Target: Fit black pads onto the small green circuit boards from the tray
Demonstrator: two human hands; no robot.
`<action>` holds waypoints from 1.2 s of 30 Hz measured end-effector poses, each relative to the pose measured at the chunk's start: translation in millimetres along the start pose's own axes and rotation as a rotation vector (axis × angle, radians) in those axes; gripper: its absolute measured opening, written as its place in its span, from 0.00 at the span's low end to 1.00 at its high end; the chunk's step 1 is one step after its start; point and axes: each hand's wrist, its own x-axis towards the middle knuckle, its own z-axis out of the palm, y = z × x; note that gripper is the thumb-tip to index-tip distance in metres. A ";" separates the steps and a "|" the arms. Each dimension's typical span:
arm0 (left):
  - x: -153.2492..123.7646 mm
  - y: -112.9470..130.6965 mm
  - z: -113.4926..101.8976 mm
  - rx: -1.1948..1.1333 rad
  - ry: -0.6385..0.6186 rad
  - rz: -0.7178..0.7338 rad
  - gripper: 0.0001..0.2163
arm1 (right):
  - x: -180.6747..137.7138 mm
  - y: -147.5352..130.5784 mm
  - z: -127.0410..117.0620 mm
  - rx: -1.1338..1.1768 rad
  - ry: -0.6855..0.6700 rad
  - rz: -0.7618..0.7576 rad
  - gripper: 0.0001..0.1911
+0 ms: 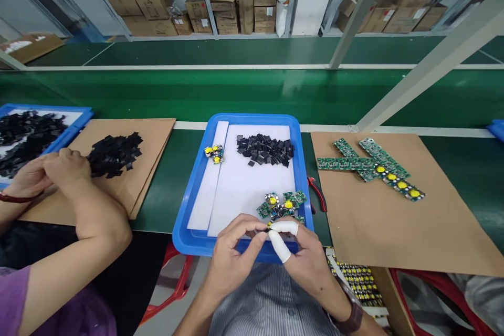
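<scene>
Over the near edge of a blue tray [183, 226], my left hand [238, 249] and my right hand [305, 252] meet fingertip to fingertip. Between them they pinch a small circuit board [269, 225] with a yellow part; a dark bit at my left fingertips is too small to make out. White finger cots cover the thumb and index finger of my right hand. Just beyond my fingers lies a loose pile of small green boards [289, 203], some with yellow parts. Farther back in the tray are a heap of black squares [265, 149] and a few yellow-topped boards [214, 154].
Red-handled pliers [317, 194] lie right of the tray. Green board strips [346, 164] rest on brown cardboard [370, 226]. To the left, a co-worker's hands [65, 170] are beside a black pile [115, 154]. A metal post [429, 58] slants up at right.
</scene>
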 end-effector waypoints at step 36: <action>-2.3 0.6 0.7 -0.378 0.009 -0.311 0.06 | -9.6 6.3 -10.6 0.218 -0.083 0.108 0.15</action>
